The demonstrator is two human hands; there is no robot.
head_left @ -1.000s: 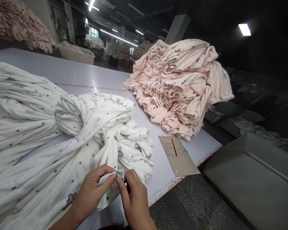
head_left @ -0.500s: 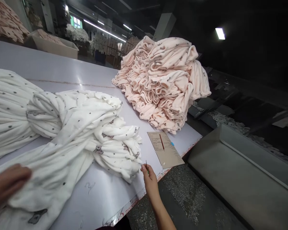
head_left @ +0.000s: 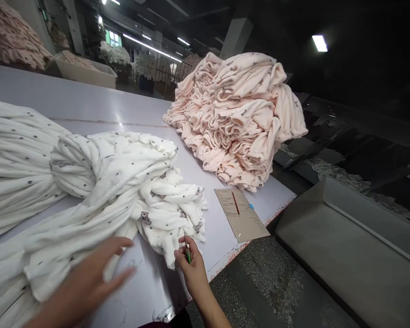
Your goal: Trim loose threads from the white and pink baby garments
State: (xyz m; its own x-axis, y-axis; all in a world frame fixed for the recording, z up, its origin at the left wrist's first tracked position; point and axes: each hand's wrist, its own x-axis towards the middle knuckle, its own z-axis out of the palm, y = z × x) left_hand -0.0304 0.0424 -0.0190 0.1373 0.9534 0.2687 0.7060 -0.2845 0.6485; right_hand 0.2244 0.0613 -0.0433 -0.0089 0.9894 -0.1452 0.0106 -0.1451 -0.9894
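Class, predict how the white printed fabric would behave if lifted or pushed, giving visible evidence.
The white printed fabric would probably be floppy, since it lies in soft folds. Lifting one fold might drag others along, because many look gathered at the bunched part. Pushed, it would likely crumple rather than roll, as it sprawls loosely across the table.

white fabric (head_left: 112, 177) crowds the surface (head_left: 195, 169) on the left and a tall pink pile (head_left: 232, 123) stands toward the right corner; between them a bare lane leads to the far edge, while a flat card (head_left: 249, 224) overhangs the near edge.
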